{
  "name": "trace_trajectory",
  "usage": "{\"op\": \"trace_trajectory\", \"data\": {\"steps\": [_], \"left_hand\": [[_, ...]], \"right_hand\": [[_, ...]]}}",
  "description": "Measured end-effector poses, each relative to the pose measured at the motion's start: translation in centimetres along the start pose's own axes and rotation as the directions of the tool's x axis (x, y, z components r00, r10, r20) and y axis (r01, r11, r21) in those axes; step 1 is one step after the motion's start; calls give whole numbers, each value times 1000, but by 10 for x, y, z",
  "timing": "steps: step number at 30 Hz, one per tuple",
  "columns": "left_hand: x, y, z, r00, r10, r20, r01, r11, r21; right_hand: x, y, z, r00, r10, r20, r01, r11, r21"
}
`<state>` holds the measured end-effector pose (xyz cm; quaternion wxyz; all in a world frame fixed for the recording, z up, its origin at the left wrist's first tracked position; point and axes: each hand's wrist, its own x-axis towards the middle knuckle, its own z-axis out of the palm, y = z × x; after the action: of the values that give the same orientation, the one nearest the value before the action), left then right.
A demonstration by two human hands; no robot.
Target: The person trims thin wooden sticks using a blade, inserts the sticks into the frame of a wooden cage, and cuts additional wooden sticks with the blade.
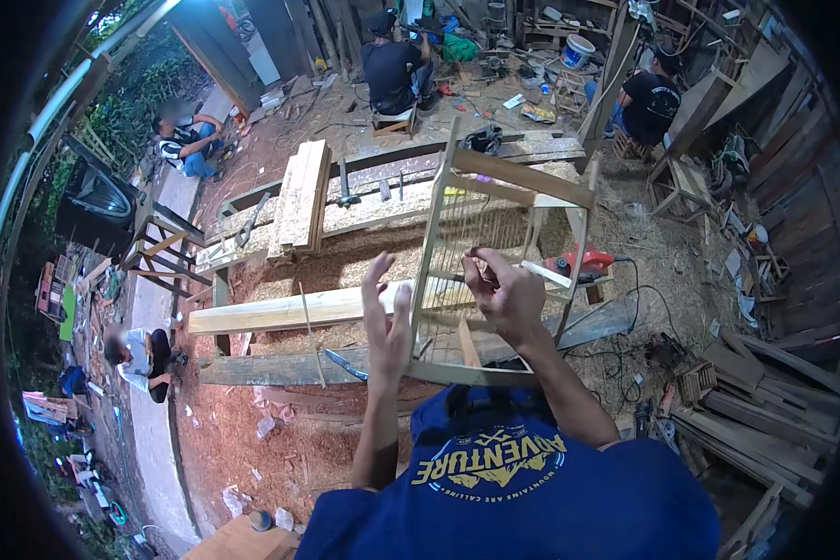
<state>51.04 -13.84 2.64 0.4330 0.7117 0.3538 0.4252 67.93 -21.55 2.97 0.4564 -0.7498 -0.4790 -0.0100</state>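
Observation:
A wooden frame [521,177] with thin strands strung across it stands tilted on the workbench in front of me. My left hand [387,308] is raised beside the frame's left post, its fingers apart and holding nothing. On the other side, my right hand [509,291] is up in front of the strands, thumb and forefinger brought together in a pinch. Whatever may be between those fingertips is too small to make out. A long pale board [280,315] lies on the bench behind my left hand.
Stacked boards [301,196], a hammer [344,182] and a red power tool [579,263] with a cord lie on the bench. One person [389,75] sits at the back, another [651,101] at the right. Two people crouch or sit at the left. Scrap wood [756,401] is piled at right.

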Motion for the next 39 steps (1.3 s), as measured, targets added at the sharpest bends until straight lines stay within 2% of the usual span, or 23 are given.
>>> {"op": "trace_trajectory", "data": {"steps": [1,3,6,9,13,15,17,18,21,22,25,26,29,34,39], "left_hand": [[11,1,2,998,-13,58,16,999,-49],[32,4,12,991,-67,113,93,967,-238],[51,-9,17,975,-151,160,196,928,-318],[55,-24,3,971,-110,214,144,978,-152],[40,-17,-4,975,-182,127,201,966,-161],[39,-4,2,983,-85,-161,76,995,-58],[43,19,-3,976,-216,-32,196,933,-301],[46,19,-7,990,-136,46,143,917,-371],[40,6,-8,985,-156,72,172,919,-354],[36,17,-4,991,-132,22,131,914,-385],[30,11,-8,990,-141,32,142,914,-380],[29,13,-4,989,-148,-4,132,895,-426],[25,3,-7,973,-216,-83,165,900,-403],[19,5,-11,953,-257,-160,155,869,-469],[9,9,-13,945,-270,-185,147,856,-495]], "right_hand": [[-2,0,1,1000,-28,13,28,999,16],[-4,-7,-4,988,13,155,-25,997,77],[-12,-9,-6,954,-8,300,-33,991,133],[-22,-11,-8,946,-17,325,-61,972,228],[-37,-25,-17,938,-101,333,51,986,157],[-43,-32,-21,927,-156,341,113,983,143],[-50,-35,-22,910,-209,358,164,975,151],[-53,-34,-21,901,-214,378,168,974,149],[-55,-37,-23,863,-52,503,-18,991,133],[-55,-38,-21,848,3,530,-82,989,127],[-53,-44,-15,881,82,465,-163,977,137],[-50,-48,-15,866,148,477,-246,957,151],[-46,-54,-4,877,192,440,-283,947,151],[-39,-62,9,915,126,382,-201,966,164],[-32,-70,8,924,137,358,-237,938,254]]}}
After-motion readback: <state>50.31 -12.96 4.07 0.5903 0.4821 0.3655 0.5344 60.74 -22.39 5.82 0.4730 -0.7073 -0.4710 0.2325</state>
